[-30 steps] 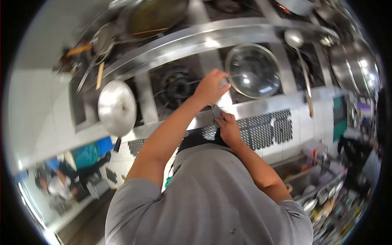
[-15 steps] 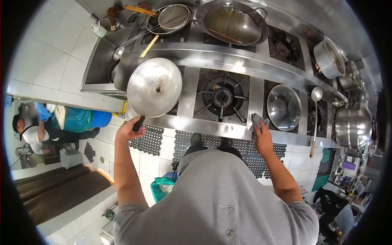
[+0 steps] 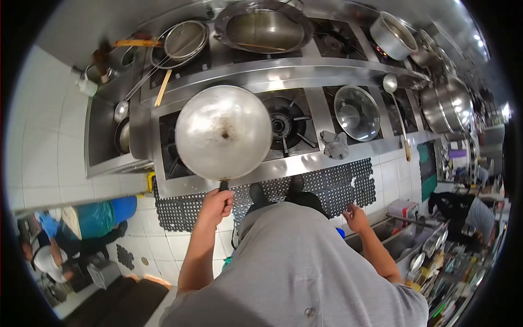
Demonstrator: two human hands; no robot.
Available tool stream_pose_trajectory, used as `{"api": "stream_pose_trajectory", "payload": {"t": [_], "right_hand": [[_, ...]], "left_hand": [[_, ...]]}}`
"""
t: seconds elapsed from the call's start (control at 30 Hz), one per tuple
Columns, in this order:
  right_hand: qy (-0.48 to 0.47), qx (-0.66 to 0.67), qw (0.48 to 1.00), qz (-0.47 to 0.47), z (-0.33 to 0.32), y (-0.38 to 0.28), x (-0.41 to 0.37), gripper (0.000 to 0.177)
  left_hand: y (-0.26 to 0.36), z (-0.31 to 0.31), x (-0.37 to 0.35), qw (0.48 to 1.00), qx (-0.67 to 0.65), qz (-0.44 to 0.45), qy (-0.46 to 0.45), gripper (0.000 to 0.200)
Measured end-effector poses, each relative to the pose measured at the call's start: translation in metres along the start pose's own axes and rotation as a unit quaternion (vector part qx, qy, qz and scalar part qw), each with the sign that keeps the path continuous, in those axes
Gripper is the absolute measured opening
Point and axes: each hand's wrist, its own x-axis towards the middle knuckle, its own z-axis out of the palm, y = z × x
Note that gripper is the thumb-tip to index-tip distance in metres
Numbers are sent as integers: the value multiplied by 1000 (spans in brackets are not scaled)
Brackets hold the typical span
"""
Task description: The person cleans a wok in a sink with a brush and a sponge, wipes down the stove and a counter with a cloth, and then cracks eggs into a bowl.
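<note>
My left hand (image 3: 218, 206) is closed round the black handle of a large pan (image 3: 223, 131), raised over the front-left part of the stove. A dark mark shows near the middle of its silvery surface. Right of the pan, a burner (image 3: 281, 125) is partly covered by it. A grey cloth (image 3: 334, 145) lies crumpled on the stove's front edge, beside a glass lid (image 3: 357, 113). Below the cloth and apart from it, my right hand (image 3: 356, 219) hangs in front of the stove with its fingers partly curled; whether they press together is unclear.
A wok (image 3: 265, 28) of liquid, strainers (image 3: 185, 39) and a pot (image 3: 393, 36) stand on the rear burners. A ladle (image 3: 399, 111) and a large steel pot (image 3: 447, 104) are at the right. Two people (image 3: 50, 261) (image 3: 480, 212) are at the sides.
The pan has moved right, partly over the middle burner. My right hand has let go of the cloth and drawn back from the stove. The whole view has shifted.
</note>
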Motion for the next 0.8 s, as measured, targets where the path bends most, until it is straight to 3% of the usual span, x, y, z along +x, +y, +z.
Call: {"api": "stream_pose_trajectory", "payload": {"t": [0.1, 0.2, 0.3, 0.4, 0.43, 0.5, 0.53, 0.57, 0.6, 0.63, 0.67, 0.7, 0.73, 0.77, 0.8], "right_hand": [[-133, 265, 934, 197, 45, 23, -46, 53], [-174, 410, 859, 253, 48, -43, -77, 60], [-189, 431, 852, 229, 117, -8, -78, 60], [-237, 341, 890, 187, 42, -31, -102, 63], [-236, 331, 891, 204, 15, -24, -120, 65], [-135, 185, 968, 104, -15, 21, -148, 75], [-72, 152, 975, 143, -43, 37, -171, 76], [-19, 160, 961, 226, -81, 48, -195, 72], [65, 95, 957, 264, -93, 91, -214, 65], [164, 57, 935, 309, -125, 113, -247, 61], [253, 1, 895, 366, -153, 139, -279, 59], [368, 30, 841, 396, -183, 158, -319, 56], [375, 60, 782, 495, -226, 162, -360, 51], [484, -52, 733, 476, -223, 219, -401, 47], [474, -59, 689, 545, -255, 225, -445, 48]], "left_hand": [[5, 38, 29, 998, -2, -24, -65, 17], [2, 83, 49, 996, 0, -43, -82, 20], [-8, 112, 68, 994, 4, -57, -91, 20], [-20, 115, 96, 977, -16, -101, -185, 25], [-17, 128, 89, 983, 24, -64, -173, 27], [-20, 144, 94, 989, 41, -50, -134, 22], [-24, 137, 107, 989, 76, -14, -124, 19], [-15, 127, 119, 974, 54, -98, -196, 18], [-13, 123, 127, 981, 48, -124, -143, 32], [-6, 118, 133, 963, 103, -99, -228, 43], [-4, 119, 129, 968, 72, -120, -210, 43], [-5, 126, 119, 971, 39, -140, -187, 42], [-8, 142, 103, 972, 7, -136, -194, 40], [-15, 151, 81, 971, -27, -130, -198, 39], [-31, 185, 32, 986, -53, -52, -151, 37]]}}
